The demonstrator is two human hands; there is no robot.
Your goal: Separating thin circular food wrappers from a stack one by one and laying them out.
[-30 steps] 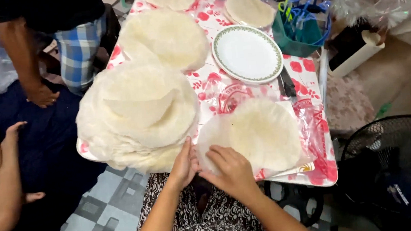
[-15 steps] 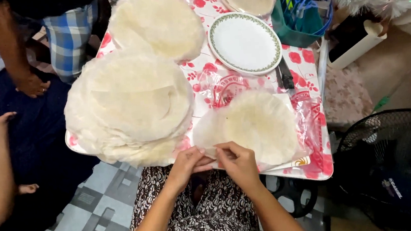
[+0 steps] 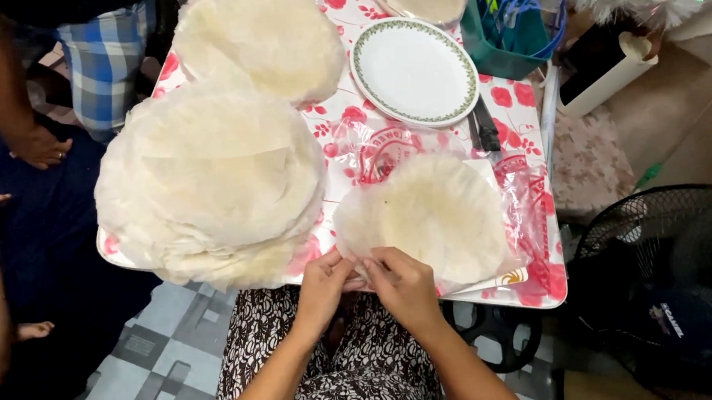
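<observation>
A thin round wrapper (image 3: 439,214) in a clear bag is pinched at its near edge by both hands — left hand (image 3: 325,284), right hand (image 3: 402,283) — fingers closed, touching. The wrapper lies just beyond them on the table (image 3: 543,282).

We are seeing thin, matt, papery round wrappers (image 3: 439,218) lying inside a clear, glossy plastic bag (image 3: 529,219), its film crinkling and catching light. We are looking at a tabletop (image 3: 543,282) wearing a slick plastic covering printed with red flowers, shining faintly. A large stack of pale wrappers (image 3: 213,187) is showing dry, slightly wrinkled, translucent sheets with ragged edges. A second pile (image 3: 260,41) is looking equally matt and floury. The white plate (image 3: 413,70) is gleaming like glazed ceramic, smooth, with a green patterned rim. We are noting a teal plastic holder (image 3: 509,36), a patterned cloth skirt (image 3: 345,368) and smooth grey floor tiles (image 3: 145,390).
</observation>
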